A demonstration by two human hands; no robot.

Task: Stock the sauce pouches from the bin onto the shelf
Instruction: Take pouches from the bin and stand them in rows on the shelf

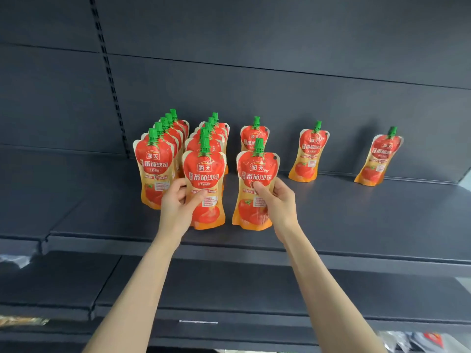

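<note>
On the dark grey metal shelf [356, 215], the far-left file of red-and-orange tomato sauce pouches with green screw caps [156, 171] stands upright, one behind another from the back panel to near the front edge, so that each pouch props the next and the front label faces the shopper. Just to its right, the left hand [175, 207] is closed around the lower left side of the front pouch of the second file [205, 189], thumb across the label and fingers behind, apparently holding it upright on its gusseted base while it settles in line with those behind. Next, the right hand [277, 202] grips another pouch [256, 192] the same way from its right side, thumb pressed on the label, standing it in front of the single pouch at the back [254, 135], which looks like the start of a third file. Further right, two lone pouches, one [309, 151] near the back panel and one [379, 159] leaning slightly, probably mark where further files are meant to begin. The bin is out of view, so how many pouches remain cannot be told.
</note>
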